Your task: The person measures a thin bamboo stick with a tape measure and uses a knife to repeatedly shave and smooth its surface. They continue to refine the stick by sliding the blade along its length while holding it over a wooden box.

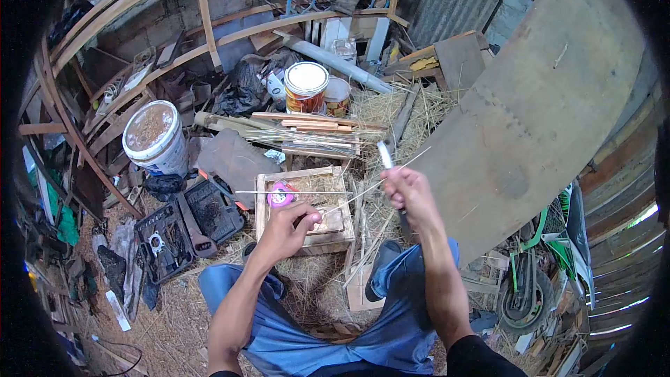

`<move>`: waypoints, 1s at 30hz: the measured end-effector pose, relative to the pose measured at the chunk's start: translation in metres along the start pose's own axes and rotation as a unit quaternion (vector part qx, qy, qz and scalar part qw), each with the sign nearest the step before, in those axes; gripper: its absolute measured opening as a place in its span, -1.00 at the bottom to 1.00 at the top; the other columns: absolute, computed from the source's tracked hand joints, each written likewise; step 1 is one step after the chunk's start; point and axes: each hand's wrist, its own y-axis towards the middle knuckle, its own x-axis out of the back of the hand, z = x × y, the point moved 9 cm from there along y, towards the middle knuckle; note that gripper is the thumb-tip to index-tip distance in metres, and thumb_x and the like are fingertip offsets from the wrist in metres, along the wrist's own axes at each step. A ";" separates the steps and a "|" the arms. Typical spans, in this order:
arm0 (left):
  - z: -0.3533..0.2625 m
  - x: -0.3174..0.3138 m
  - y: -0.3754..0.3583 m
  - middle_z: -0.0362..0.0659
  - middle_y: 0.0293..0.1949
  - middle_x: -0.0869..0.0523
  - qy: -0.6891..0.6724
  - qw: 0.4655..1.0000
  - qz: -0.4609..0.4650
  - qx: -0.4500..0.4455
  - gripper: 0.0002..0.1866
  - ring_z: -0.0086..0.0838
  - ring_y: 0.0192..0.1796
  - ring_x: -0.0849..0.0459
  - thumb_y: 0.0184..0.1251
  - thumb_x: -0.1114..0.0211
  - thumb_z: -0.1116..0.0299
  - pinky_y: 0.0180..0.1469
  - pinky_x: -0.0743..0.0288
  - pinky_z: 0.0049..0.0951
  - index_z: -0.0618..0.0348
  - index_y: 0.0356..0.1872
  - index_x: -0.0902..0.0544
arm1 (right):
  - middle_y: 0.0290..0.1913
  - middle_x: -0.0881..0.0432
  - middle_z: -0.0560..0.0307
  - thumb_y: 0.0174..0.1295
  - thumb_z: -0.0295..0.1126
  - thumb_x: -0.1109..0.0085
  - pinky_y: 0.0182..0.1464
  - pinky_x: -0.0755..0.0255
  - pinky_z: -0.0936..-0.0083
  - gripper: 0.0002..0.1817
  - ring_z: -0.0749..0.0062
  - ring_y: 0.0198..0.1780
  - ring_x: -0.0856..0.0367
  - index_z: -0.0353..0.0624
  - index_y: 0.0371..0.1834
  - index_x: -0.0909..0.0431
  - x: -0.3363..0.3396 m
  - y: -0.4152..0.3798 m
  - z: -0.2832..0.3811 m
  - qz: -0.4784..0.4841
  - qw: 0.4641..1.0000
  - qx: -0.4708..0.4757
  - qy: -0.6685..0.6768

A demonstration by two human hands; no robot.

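My right hand is closed round a knife, its pale blade pointing up and away and part of its dark handle showing below the fist. A thin straw-coloured strip slants between my hands, from the left fingertips up past the right fist. My left hand pinches the strip's lower end above a small wooden crate. Just beyond the left knuckles a pink tape measure rests on the crate. Another thin strip lies level across the crate, over the tape measure.
Cut wood pieces and a bundle of thin strips lie behind the crate. An open tool case and a white bucket stand at left. Paint cans are farther back. A large board leans at right, above a green wheeled thing.
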 end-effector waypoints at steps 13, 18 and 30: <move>0.012 0.034 -0.001 -0.14 -0.50 -0.62 0.003 0.999 -0.037 0.007 -0.88 -0.56 -0.48 -0.56 0.31 -0.18 0.49 -0.41 -0.41 -0.51 0.34 -0.35 -0.63 | -0.56 -0.39 0.34 0.36 -0.27 -0.08 -0.67 -0.04 0.83 -0.68 0.82 -0.65 -0.17 -0.37 -0.08 -0.49 0.059 0.004 0.026 -0.090 0.993 0.058 0.046; 0.007 0.025 0.000 -0.12 -0.49 -0.61 0.021 0.999 -0.045 0.015 -0.89 -0.48 -0.46 -0.58 0.30 -0.18 0.50 -0.39 -0.43 -0.48 0.34 -0.34 -0.62 | -0.56 -0.41 0.30 0.34 -0.26 -0.11 -0.67 -0.05 0.86 -0.54 0.84 -0.65 -0.16 -0.27 0.22 -0.36 0.001 -0.007 0.028 0.001 0.998 0.044 0.041; 0.001 0.008 0.004 -0.18 -0.47 -0.60 0.017 1.000 -0.005 -0.020 -0.88 -0.55 -0.43 -0.56 0.29 -0.21 0.48 -0.33 -0.40 -0.54 0.34 -0.34 -0.62 | -0.52 -0.46 0.30 0.37 -0.31 -0.08 -0.64 -0.05 0.81 -0.70 0.82 -0.64 -0.18 -0.39 -0.08 -0.52 -0.023 -0.004 -0.002 0.072 0.996 -0.044 0.004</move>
